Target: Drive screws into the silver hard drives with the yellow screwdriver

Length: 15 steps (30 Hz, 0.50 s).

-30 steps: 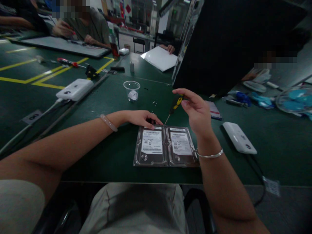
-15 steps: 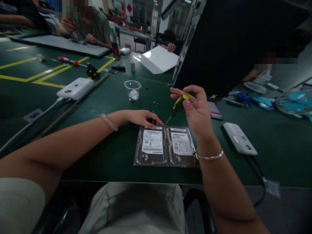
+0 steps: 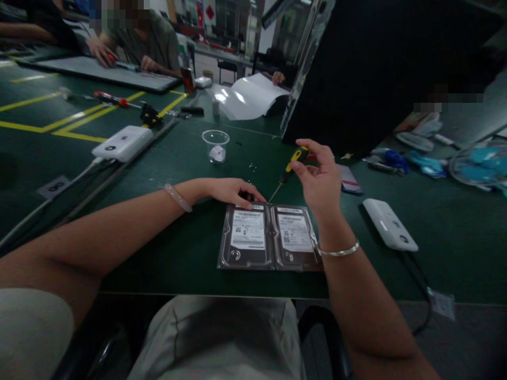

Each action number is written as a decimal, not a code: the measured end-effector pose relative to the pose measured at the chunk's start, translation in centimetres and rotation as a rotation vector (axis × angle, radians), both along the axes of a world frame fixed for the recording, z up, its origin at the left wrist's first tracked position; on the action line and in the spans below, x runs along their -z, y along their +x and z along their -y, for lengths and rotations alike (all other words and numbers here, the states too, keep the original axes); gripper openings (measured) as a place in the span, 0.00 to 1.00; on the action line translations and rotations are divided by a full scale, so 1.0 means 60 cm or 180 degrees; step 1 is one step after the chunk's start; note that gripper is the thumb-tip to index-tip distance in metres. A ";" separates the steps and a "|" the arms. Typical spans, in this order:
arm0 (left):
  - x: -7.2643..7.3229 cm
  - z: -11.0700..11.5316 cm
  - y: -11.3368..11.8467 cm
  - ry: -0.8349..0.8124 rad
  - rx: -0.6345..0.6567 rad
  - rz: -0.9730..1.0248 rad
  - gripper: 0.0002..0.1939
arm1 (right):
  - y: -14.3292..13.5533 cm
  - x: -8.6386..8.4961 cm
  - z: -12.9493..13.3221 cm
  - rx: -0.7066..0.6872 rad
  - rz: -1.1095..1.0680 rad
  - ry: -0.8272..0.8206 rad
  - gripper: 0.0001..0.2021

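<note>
Head view. Two flat silver-and-black hard drives with white labels point(image 3: 247, 229) are lying side by side near the near edge of the green table point(image 3: 178, 277). The left hand point(image 3: 233, 192) is resting at the left drive's far edge, thumb over the top; whether it is pinching the edge, cannot tell. The right hand point(image 3: 322, 182) is gripping a black-and-yellow screwdriver point(image 3: 291, 162) between thumb and fingers, the shaft slanting down and its tip meeting the far edge near the seam.

Progress: screwdriver work looks to be under way at that seam. Tiny bright pieces, probably screws point(image 3: 252, 167), are lying loose beyond the drives. Whether the tip is engaging a screw, or how many are remaining, cannot tell. A clear plastic cup point(image 3: 209, 143) is standing farther out, left of the pieces, holding something white and crumpled point(image 3: 217, 153).
</note>
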State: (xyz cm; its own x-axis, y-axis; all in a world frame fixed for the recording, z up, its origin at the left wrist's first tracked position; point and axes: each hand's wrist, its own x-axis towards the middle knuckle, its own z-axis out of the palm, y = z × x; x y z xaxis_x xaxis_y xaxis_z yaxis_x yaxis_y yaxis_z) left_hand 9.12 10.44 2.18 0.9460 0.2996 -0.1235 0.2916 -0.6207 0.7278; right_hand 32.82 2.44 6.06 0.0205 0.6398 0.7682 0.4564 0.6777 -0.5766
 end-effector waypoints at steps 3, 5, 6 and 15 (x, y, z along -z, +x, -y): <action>-0.002 0.002 0.000 0.0025 -0.0012 -0.0023 0.29 | 0.002 0.004 -0.004 -0.0229 -0.0047 0.0022 0.21; -0.003 0.004 0.000 0.0011 -0.0007 -0.0013 0.28 | -0.003 0.001 0.001 -0.0615 0.0038 -0.0140 0.23; -0.003 0.005 0.000 0.0000 -0.0004 0.0004 0.28 | -0.006 -0.001 0.005 -0.0799 0.0074 -0.0230 0.23; -0.002 0.003 0.001 -0.0058 0.0098 0.0184 0.27 | -0.016 -0.002 0.012 -0.0943 0.0014 -0.0389 0.19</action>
State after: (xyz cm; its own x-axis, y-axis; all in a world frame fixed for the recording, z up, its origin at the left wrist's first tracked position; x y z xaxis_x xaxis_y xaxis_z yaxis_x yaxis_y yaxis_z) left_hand 9.18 10.29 2.31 0.9605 0.2685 -0.0735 0.2297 -0.6151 0.7543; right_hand 31.84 1.71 6.16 -0.1836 0.7050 0.6850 0.2524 0.7073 -0.6603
